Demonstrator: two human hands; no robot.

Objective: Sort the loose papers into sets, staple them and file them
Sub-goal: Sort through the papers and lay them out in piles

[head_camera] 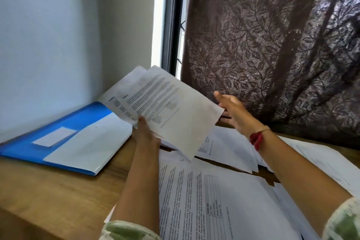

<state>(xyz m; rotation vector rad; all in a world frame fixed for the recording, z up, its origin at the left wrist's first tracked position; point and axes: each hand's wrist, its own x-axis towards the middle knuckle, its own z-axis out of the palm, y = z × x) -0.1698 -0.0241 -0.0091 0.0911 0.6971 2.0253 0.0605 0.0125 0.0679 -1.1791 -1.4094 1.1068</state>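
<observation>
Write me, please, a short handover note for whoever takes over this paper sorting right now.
Left hand grips a sheaf of papers raised over the desk.
Right hand is open, fingers straight, beside the sheaf, holding nothing.
Blue folder lies on the desk's left.
Loose papers overlap across its right.
No stapler in view.
Sorting under way; stapling and filing remain.

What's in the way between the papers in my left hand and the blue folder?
Nothing visible. The left hand holds the papers raised beside the blue folder, with only bare desk between.
</observation>
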